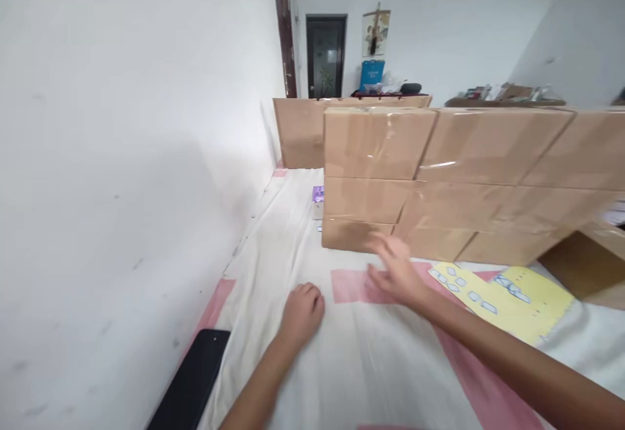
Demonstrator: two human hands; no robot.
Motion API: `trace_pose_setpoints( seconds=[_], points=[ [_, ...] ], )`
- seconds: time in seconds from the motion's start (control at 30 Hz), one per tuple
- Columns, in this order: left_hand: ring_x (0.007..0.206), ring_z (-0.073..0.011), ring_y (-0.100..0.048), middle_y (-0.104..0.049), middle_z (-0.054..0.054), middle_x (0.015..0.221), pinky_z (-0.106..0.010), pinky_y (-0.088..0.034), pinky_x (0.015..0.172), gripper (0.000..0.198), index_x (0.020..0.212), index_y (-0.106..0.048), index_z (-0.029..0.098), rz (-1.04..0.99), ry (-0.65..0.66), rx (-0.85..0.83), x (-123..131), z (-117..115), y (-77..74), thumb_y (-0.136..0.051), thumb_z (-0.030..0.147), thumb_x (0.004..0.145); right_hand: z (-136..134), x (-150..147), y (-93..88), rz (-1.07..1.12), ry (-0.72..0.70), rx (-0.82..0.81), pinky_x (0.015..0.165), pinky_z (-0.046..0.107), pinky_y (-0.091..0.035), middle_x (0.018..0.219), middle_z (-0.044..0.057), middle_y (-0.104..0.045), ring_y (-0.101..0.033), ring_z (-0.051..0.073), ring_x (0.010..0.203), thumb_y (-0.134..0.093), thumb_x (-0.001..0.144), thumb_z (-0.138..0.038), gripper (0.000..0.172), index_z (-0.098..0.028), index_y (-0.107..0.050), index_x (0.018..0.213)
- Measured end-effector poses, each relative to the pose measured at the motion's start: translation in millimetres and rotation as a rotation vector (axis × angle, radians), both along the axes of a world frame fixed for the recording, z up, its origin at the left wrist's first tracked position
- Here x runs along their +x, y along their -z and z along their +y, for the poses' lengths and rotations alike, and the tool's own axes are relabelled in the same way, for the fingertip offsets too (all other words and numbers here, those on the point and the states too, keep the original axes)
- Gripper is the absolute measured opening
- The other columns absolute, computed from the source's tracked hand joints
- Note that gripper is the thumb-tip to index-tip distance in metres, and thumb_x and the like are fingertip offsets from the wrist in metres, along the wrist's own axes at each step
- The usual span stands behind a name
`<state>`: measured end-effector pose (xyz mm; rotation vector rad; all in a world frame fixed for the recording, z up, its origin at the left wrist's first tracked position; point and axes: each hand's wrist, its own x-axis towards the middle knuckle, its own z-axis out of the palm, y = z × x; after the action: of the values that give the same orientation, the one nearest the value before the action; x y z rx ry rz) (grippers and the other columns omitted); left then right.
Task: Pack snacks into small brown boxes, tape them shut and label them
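Left of the carton stack [374,150] and nearer lies a phone [193,378]. Off the stack's near left corner, the left hand [303,313] lies curled on the sheet [351,352], nothing visible in it; a small box [318,203] peeks from behind. The carton stack looks stiff, likely light for its bulk, slick where taped: best taken by its vertical edges. At its foot the right hand [394,267] is blurred, fingers parted, contact unclear. Farther right, before it, lie yellow paper [534,303] and an open carton [581,261].

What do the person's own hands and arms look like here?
The ungloved left hand and ungloved, blurred right hand are bare, as are the slim left forearm and right forearm, with no sleeves in view. No watch or bracelet shows.
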<state>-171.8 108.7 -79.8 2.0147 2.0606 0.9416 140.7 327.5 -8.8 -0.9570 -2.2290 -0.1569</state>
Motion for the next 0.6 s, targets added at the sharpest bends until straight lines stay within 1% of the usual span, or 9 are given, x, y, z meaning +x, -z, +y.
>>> trace_pose_setpoints(
  seconds=[0.07, 0.13, 0.17, 0.2, 0.27, 0.33, 0.4, 0.5, 0.6],
  points=[
    [0.091, -0.0241, -0.066, -0.072, -0.009, 0.093, -0.04, -0.052, 0.083, 0.025, 0.081, -0.068, 0.02, -0.011, -0.053, -0.053, -3, 34, 3.0, -0.046, 0.018, 0.093, -30, -91, 2.7, -0.089, -0.23, -0.056, 0.108, 0.056, -0.037, 0.145, 0.019, -0.052, -0.046, 0.036, 0.135, -0.055, 0.089, -0.029, 0.039, -0.021, -0.061, 0.126],
    [0.097, -0.0274, -0.063, -0.07, -0.011, 0.097, -0.044, -0.047, 0.085, 0.023, 0.086, -0.069, 0.018, -0.02, -0.097, -0.068, -1, 54, 12.1, -0.047, 0.017, 0.092, -50, -173, 1.7, -0.2, -0.416, -0.111, 0.11, 0.053, -0.039, 0.149, 0.022, -0.048, -0.044, 0.036, 0.137, -0.057, 0.087, -0.025, 0.045, -0.015, -0.06, 0.131],
    [0.102, -0.0281, -0.062, -0.07, -0.012, 0.101, -0.044, -0.046, 0.087, 0.021, 0.089, -0.069, 0.018, -0.03, -0.104, -0.069, 1, 59, 17.0, -0.048, 0.017, 0.091, -55, -211, -0.2, -0.26, -0.479, -0.139, 0.112, 0.051, -0.038, 0.154, 0.023, -0.042, -0.041, 0.036, 0.14, -0.058, 0.086, -0.024, 0.05, -0.012, -0.057, 0.135],
    [0.105, -0.0282, -0.061, -0.07, -0.011, 0.104, -0.044, -0.044, 0.089, 0.019, 0.09, -0.069, 0.018, -0.041, -0.106, -0.07, 2, 61, 21.3, -0.05, 0.017, 0.091, -56, -246, -3.0, -0.301, -0.49, -0.172, 0.113, 0.051, -0.037, 0.158, 0.024, -0.037, -0.038, 0.036, 0.142, -0.059, 0.086, -0.024, 0.053, -0.011, -0.055, 0.137],
    [0.104, -0.0265, -0.06, -0.069, -0.009, 0.103, -0.043, -0.042, 0.089, 0.015, 0.085, -0.067, 0.019, -0.07, -0.102, -0.075, 2, 59, 27.1, -0.053, 0.018, 0.09, -45, -308, -11.0, -0.322, -0.373, -0.261, 0.115, 0.052, -0.035, 0.161, 0.027, -0.03, -0.032, 0.038, 0.147, -0.06, 0.087, -0.028, 0.059, -0.009, -0.049, 0.143],
    [0.098, -0.0245, -0.06, -0.068, -0.007, 0.097, -0.043, -0.042, 0.087, 0.016, 0.079, -0.065, 0.019, -0.102, -0.101, -0.083, 0, 55, 29.4, -0.055, 0.021, 0.091, -21, -360, -21.8, -0.332, -0.163, -0.363, 0.116, 0.057, -0.03, 0.164, 0.027, -0.024, -0.025, 0.042, 0.151, -0.063, 0.087, -0.032, 0.067, -0.009, -0.045, 0.146],
    [0.096, -0.0238, -0.059, -0.067, -0.007, 0.095, -0.042, -0.041, 0.086, 0.015, 0.078, -0.064, 0.02, -0.134, -0.1, -0.089, -2, 53, 29.9, -0.057, 0.023, 0.091, 10, -400, -34.5, -0.342, 0.053, -0.418, 0.118, 0.062, -0.023, 0.165, 0.029, -0.019, -0.019, 0.046, 0.152, -0.065, 0.085, -0.033, 0.072, -0.006, -0.043, 0.148],
    [0.096, -0.0234, -0.059, -0.067, -0.006, 0.095, -0.043, -0.041, 0.086, 0.013, 0.078, -0.064, 0.021, -0.186, -0.094, -0.088, -4, 55, 31.5, -0.059, 0.022, 0.089, 60, -435, -55.3, -0.351, 0.335, -0.432, 0.117, 0.068, -0.011, 0.166, 0.031, -0.014, -0.01, 0.05, 0.153, -0.066, 0.086, -0.032, 0.076, -0.004, -0.039, 0.152],
    [0.094, -0.0226, -0.059, -0.068, -0.006, 0.094, -0.042, -0.041, 0.086, 0.011, 0.08, -0.065, 0.021, -0.247, -0.089, -0.073, -5, 57, 34.9, -0.059, 0.022, 0.089, 103, -441, -74.7, -0.327, 0.559, -0.397, 0.113, 0.074, -0.009, 0.165, 0.036, -0.01, -0.008, 0.052, 0.152, -0.062, 0.091, -0.032, 0.076, -0.002, -0.034, 0.155]
  ],
)
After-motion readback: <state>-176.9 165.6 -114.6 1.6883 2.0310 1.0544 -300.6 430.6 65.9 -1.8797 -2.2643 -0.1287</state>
